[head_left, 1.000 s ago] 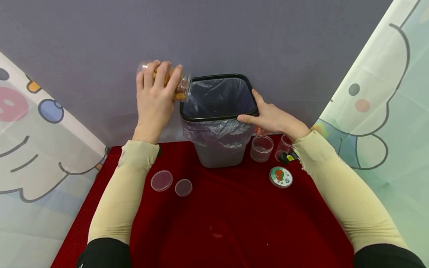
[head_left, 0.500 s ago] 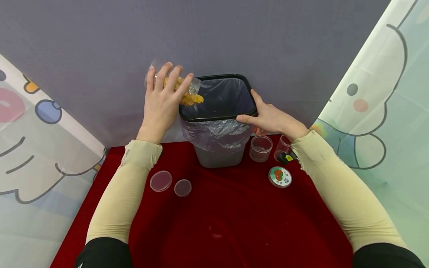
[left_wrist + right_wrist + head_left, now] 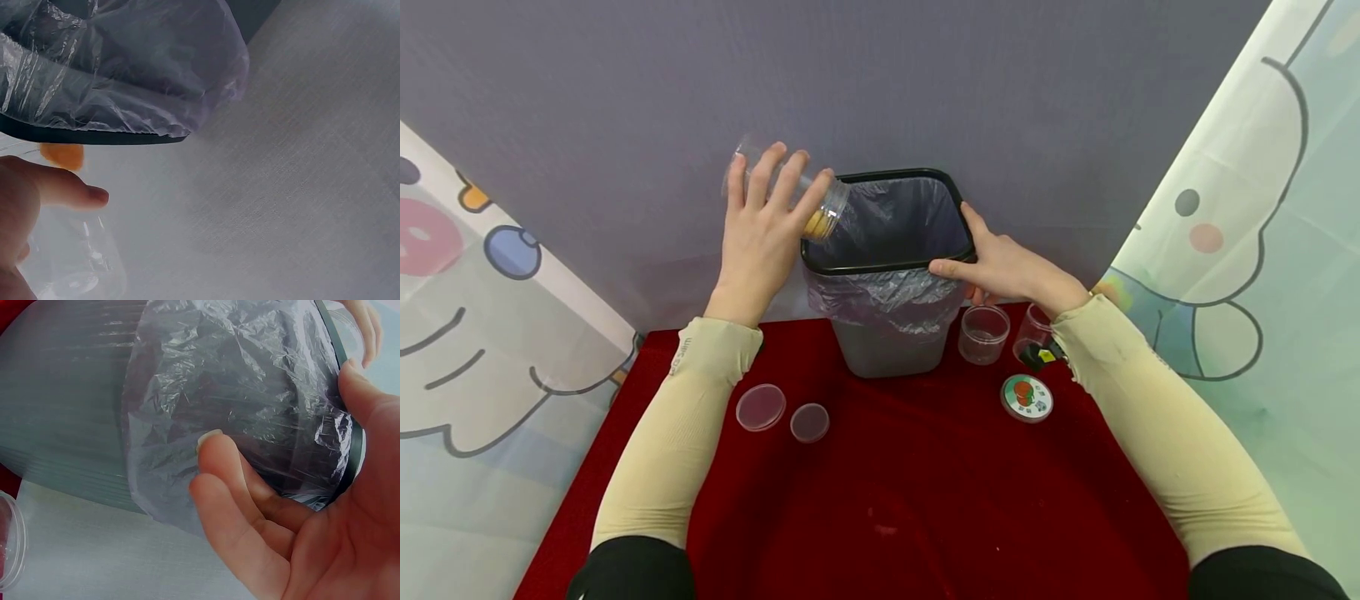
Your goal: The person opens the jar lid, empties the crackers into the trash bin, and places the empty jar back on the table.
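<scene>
My left hand (image 3: 760,229) grips a clear plastic jar (image 3: 835,198), tilted so its mouth points down over the bin's left rim. A few yellow snack pieces (image 3: 817,223) sit near the mouth; in the left wrist view an orange piece (image 3: 62,156) shows beside my thumb. The grey trash bin (image 3: 891,354) has a black rim and a translucent liner bag (image 3: 887,300) folded over its outside. My right hand (image 3: 1011,265) holds the bin's right rim, thumb on top and fingers on the outer side, as the right wrist view shows. The bin's floor is hidden.
Right of the bin stand a clear jar (image 3: 984,335) and a second clear jar (image 3: 1033,329), partly behind my wrist. A lid with a fruit label (image 3: 1027,397) lies before them. Two clear lids, one larger (image 3: 761,407) and one smaller (image 3: 809,423), lie left on the red cloth (image 3: 880,483).
My left hand has moved the jar right, over the bin's rim. Most of the yellow pieces have slid out into the bin, leaving a few near the mouth. My right hand stays on the rim.
</scene>
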A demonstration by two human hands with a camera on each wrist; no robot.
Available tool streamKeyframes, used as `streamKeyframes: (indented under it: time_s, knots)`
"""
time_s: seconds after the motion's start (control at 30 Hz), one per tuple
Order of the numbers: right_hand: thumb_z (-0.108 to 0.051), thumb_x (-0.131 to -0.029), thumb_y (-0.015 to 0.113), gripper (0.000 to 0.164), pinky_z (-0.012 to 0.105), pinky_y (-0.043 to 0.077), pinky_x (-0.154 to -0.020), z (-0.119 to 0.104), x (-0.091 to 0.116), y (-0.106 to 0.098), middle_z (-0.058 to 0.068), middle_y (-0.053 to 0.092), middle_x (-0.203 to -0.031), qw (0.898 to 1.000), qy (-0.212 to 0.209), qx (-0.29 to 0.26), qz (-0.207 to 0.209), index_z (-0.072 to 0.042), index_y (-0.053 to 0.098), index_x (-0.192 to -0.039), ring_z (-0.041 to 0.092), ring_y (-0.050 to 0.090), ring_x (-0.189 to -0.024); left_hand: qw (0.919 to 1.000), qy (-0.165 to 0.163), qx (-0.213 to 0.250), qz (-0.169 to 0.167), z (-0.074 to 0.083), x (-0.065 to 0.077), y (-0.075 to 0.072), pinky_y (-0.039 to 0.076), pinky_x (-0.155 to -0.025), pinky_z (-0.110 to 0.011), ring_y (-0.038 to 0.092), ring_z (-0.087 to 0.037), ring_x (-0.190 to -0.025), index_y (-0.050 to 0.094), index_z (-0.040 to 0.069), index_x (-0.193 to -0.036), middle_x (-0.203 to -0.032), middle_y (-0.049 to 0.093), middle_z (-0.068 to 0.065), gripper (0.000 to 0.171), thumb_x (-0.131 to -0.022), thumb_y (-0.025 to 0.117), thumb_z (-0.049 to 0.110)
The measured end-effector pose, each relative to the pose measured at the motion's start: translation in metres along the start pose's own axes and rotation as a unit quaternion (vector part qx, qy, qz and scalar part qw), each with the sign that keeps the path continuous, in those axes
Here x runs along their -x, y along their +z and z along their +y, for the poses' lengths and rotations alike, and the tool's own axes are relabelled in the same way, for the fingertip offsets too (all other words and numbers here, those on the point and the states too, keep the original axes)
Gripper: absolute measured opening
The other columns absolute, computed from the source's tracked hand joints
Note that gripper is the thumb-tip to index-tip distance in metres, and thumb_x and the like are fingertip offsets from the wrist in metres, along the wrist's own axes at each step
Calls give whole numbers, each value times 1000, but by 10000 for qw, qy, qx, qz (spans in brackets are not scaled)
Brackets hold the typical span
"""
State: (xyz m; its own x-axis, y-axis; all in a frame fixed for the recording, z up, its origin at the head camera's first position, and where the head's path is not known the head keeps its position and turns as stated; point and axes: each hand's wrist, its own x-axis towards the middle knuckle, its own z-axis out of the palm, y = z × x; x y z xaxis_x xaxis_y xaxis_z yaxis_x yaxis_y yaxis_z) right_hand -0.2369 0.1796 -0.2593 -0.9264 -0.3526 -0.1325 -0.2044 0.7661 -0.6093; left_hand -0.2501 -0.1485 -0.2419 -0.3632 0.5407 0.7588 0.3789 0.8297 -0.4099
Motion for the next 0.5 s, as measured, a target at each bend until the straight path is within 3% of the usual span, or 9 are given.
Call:
streamKeyframes:
  time_s: [0.33,0.5]
  knots:
    - [-78,-83,54,116,39,57,-68,1,-1,0,10,70,-81,10000,1,-8,-73,-31,-24,-155,23,68,-67,9999,-23,107,43,-1,1,-4,15,-116,-57,29,-31,-142,49,21,-142,-145,43,-12,55,-95,45,-7]
    - [-77,-85,53,115,42,55,-74,-1,-1,0,10,70,-80,9999,-21,72,-146,-29,-26,-154,21,69,-70,9997,-187,180,-30,-7,5,-6,12,-116,-57,28,-32,-143,48,20,-143,-146,43,-12,61,-90,48,-9]
